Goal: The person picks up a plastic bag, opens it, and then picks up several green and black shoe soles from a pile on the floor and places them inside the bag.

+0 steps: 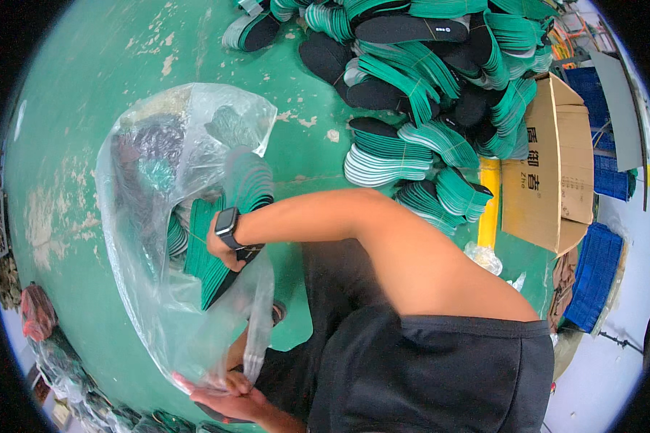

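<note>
My right hand (224, 244), with a black watch on its wrist, reaches into the mouth of a large clear plastic bag (133, 289). It is closed on a bundle of green shoe insoles (202, 260), a stack with a dark lower end. Other insole bundles (155, 173) show blurred through the plastic deeper in the bag. My left hand (227, 398) pinches the bag's edge near the bottom of the view and keeps the opening apart; the plastic partly covers its fingers.
A big heap of green and black insole bundles (412, 65) lies on the green floor (65, 166) at the far right. Beside it stand an open cardboard box (545, 166) and blue crates (592, 278). Filled plastic bags (72, 361) line the left edge.
</note>
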Tool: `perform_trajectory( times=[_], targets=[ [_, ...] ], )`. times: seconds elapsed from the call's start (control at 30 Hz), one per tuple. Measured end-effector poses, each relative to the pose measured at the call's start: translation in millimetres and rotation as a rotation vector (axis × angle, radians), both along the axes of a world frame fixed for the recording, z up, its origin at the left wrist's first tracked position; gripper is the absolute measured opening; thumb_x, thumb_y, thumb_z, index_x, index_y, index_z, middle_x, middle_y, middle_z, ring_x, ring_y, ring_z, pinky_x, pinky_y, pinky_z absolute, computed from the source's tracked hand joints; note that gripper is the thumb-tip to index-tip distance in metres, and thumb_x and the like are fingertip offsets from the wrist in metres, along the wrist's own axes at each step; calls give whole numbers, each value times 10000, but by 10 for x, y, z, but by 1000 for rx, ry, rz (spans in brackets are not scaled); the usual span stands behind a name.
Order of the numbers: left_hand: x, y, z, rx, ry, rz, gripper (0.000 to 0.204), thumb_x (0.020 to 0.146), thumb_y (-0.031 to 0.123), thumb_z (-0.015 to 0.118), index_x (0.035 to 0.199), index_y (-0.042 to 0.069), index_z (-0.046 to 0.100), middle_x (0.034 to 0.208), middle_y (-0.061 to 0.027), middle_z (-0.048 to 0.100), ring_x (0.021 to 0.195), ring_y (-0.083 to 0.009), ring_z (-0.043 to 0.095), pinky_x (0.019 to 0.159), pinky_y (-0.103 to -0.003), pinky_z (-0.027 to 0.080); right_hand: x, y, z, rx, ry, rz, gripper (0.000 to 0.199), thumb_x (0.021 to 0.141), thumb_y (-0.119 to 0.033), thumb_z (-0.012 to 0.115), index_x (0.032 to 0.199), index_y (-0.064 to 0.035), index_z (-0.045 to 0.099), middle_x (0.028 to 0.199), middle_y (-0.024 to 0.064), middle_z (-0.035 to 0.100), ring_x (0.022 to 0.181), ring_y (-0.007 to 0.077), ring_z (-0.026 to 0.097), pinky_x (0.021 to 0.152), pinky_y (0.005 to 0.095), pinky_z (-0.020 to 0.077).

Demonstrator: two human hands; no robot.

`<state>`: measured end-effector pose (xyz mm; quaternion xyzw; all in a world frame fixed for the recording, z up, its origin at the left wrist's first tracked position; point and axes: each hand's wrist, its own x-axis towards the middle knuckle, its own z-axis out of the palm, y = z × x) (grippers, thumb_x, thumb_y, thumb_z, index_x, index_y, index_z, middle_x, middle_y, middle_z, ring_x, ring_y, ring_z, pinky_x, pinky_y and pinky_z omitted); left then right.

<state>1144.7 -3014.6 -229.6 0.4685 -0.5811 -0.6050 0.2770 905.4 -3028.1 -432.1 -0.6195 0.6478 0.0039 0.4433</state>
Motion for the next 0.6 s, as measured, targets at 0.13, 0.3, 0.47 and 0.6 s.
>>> perform_trajectory(
  times=[0.13, 0.3, 0.47, 0.6],
  targets=[
    [142, 185, -314, 184, -26, -263, 594, 912, 200, 466, 1414, 39, 192, 635, -46, 487, 321, -72, 312, 276, -205, 277, -76, -272, -147, -136, 130, -243, 296, 477, -337, 706, 681, -124, 691, 678, 71, 613, 668, 274, 575, 614, 481, 406],
    [-75, 345, -267, 265, 32, -453, 669, 869, 177, 545, 1412, 22, 187, 532, -10, 419, 314, -68, 307, 275, -214, 260, -36, -722, 262, -784, 419, -645, 651, 574, -362, 728, 1103, -17, 570, 1143, 195, 531, 1069, 348, 459, 856, 480, 362],
    [-28, -49, -155, 211, 156, -375, 535, 893, 242, 450, 1363, 18, 326, 623, -79, 530, 337, -37, 274, 315, -160, 250, 105, 1280, 207, -1273, -268, -1058, 573, 647, -149, 642, 1184, -49, 470, 1148, 172, 490, 1108, 329, 457, 892, 443, 401],
    [-196, 146, 78, -49, -222, -188, 442, 951, 184, 350, 1358, 13, 334, 862, -153, 564, 342, -31, 265, 309, -164, 237, 243, 3747, -988, -547, 602, -1378, 930, 595, -220, 757, 1334, 56, 264, 1346, 266, 300, 1283, 407, 260, 1086, 470, 193]
  ],
)
